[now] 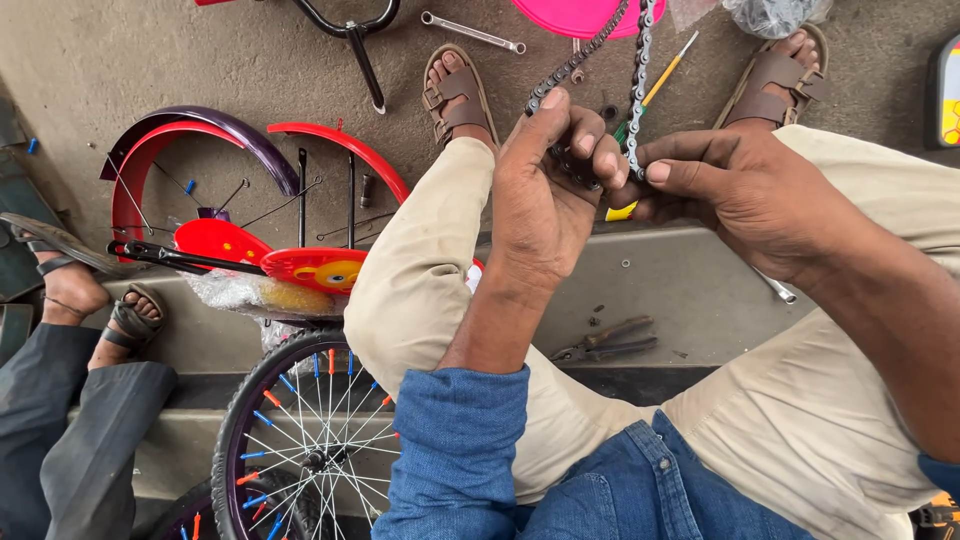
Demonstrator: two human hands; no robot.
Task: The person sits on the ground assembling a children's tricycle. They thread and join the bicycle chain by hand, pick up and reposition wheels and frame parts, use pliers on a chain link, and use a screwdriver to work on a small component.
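Concrete floor strewn with bicycle parts; my left hand (540, 205) and right hand (735, 190) pinch the chain (640, 70) closed-fingered at centre frame, ends apparently unjoined.

Both hands meet above the knees on a grey metal bicycle chain (640, 70) that runs in two strands up toward the top edge. The left hand (545, 205) pinches the chain's lower end between thumb and fingers; the right hand (745, 195) pinches it just beside, its grip apparently also closed around a yellow-handled tool (622, 210), though that is partly hidden. Below the hands, dark pliers (605, 342) lie on the grey concrete step (690, 290). A small spoked wheel with coloured beads (310, 440) leans by the left knee, near red mudguards (345, 150). A silver spanner (472, 33) lies on the floor.
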